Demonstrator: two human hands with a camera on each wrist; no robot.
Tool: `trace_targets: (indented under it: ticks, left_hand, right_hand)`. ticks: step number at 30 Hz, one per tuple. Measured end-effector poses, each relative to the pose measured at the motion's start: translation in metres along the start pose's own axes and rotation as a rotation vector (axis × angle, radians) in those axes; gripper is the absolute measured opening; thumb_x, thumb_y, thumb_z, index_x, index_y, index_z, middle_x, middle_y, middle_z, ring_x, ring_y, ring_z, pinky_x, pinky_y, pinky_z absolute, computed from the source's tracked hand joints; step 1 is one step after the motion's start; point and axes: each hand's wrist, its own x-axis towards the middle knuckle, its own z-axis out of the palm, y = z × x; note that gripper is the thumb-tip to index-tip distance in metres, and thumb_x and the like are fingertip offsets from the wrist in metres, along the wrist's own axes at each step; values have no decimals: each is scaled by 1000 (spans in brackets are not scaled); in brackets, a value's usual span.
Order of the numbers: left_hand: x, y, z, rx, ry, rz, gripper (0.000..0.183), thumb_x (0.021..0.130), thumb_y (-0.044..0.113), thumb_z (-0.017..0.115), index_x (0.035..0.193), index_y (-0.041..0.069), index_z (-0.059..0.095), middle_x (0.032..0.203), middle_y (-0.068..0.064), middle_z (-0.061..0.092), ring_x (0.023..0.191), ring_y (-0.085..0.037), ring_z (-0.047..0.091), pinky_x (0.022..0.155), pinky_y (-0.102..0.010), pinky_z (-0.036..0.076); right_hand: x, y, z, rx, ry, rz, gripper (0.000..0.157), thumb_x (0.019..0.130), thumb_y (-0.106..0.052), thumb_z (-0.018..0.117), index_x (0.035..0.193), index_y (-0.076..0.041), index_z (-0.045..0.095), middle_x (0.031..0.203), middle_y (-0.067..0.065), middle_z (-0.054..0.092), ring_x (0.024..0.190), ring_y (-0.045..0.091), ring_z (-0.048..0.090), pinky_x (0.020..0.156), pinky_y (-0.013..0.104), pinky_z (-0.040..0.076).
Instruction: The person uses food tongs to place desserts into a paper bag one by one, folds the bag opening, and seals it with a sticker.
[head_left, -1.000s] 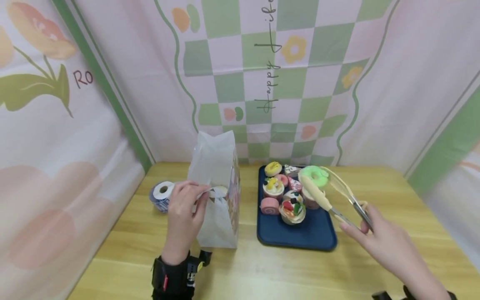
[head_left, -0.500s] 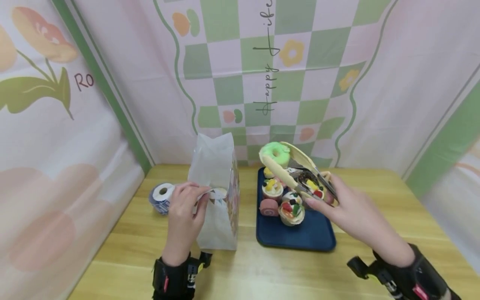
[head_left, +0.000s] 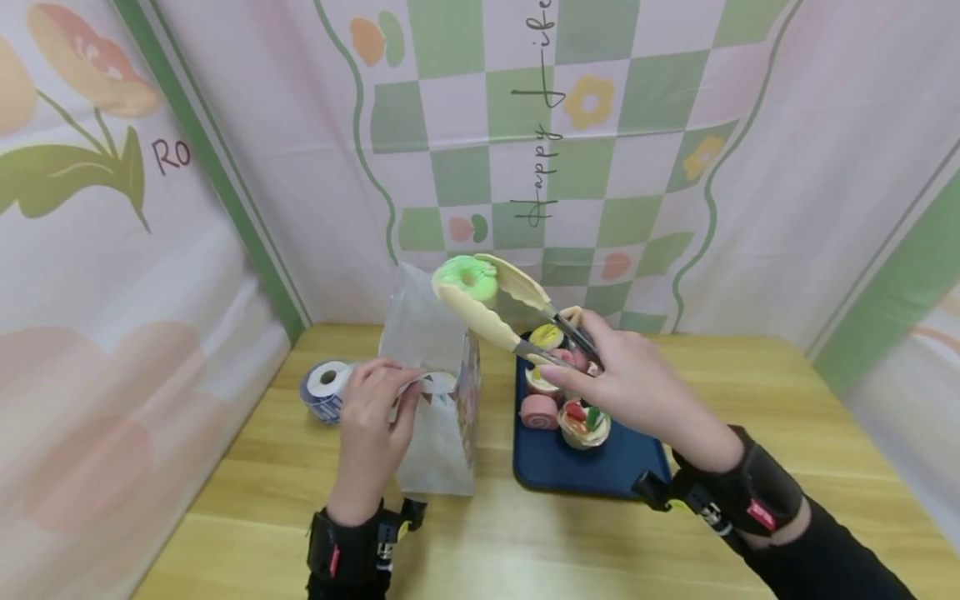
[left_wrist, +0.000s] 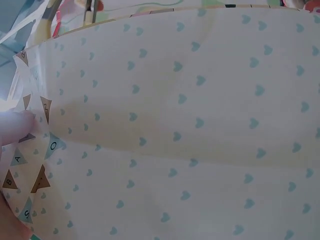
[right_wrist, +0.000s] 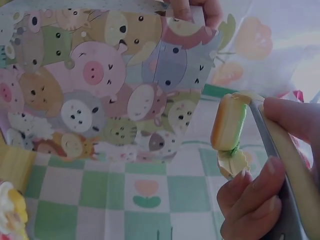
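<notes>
In the head view my left hand [head_left: 372, 417] pinches the near rim of an upright paper bag [head_left: 431, 458], whose mouth faces up. Small blue hearts cover the bag's face in the left wrist view, and cartoon animals its side in the right wrist view. My right hand [head_left: 637, 387] grips a pair of tongs [head_left: 525, 287] with cream tips and metal arms. Between those tips sits a green-iced donut [head_left: 467, 277], raised above the bag's upper right edge. Its tan side shows in the right wrist view.
Right of the bag lies a dark blue tray [head_left: 592, 475] bearing a fruit-topped cupcake [head_left: 583, 425], a pink swiss roll [head_left: 538, 412], a yellow donut [head_left: 546, 337] and other sweets. A roll of stickers or tape [head_left: 327, 392] stands left of the bag on the wooden table [head_left: 247, 492].
My right hand has carried the donut in the tongs left and up, from over the tray to above the bag. The left hand has stayed at the bag's rim.
</notes>
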Motion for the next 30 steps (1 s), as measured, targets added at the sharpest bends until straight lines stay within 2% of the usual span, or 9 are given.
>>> trace_targets:
  ticks: [2,7,17,25,30]
  left_hand:
    - [-1,0,0,2,-5,-4,12,85,6,70,97,4,70,87,-10,71,94,-29,62,90,-40,48]
    - [-1,-1,-1,7,-18,-19,13,85,6,71,98,4,70,88,-10,71,94,-28,62,89,-40,48]
    - [0,1,-1,3,-25,-28,11,85,5,70,97,3,70,89,-10,71,96,-29,62,90,-41,47]
    - [0,1,0,5,-23,-27,11,85,5,70,96,3,69,88,-10,70,96,-29,62,90,-41,47]
    - [0,1,-1,9,-26,-30,11,85,5,70,96,3,69,88,-10,70,96,-29,62,91,-41,47]
  right_hand:
    - [4,-6,3,14,-11,-27,47,88,-62,60,106,-20,48,74,-1,53,56,12,50,52,26,39]
    - [10,-20,8,6,-40,-72,50,88,-63,60,110,-21,46,75,-3,55,53,10,50,50,26,40]
    - [16,-32,9,27,-122,-82,58,86,-66,58,120,-20,46,77,-2,57,47,11,48,44,28,41]
    - [20,-33,12,-27,-103,-95,63,85,-69,58,123,-21,45,78,-4,59,51,11,50,48,29,42]
    - [18,-30,11,15,-98,-60,67,83,-70,59,128,-21,43,81,-2,58,48,11,50,45,30,42]
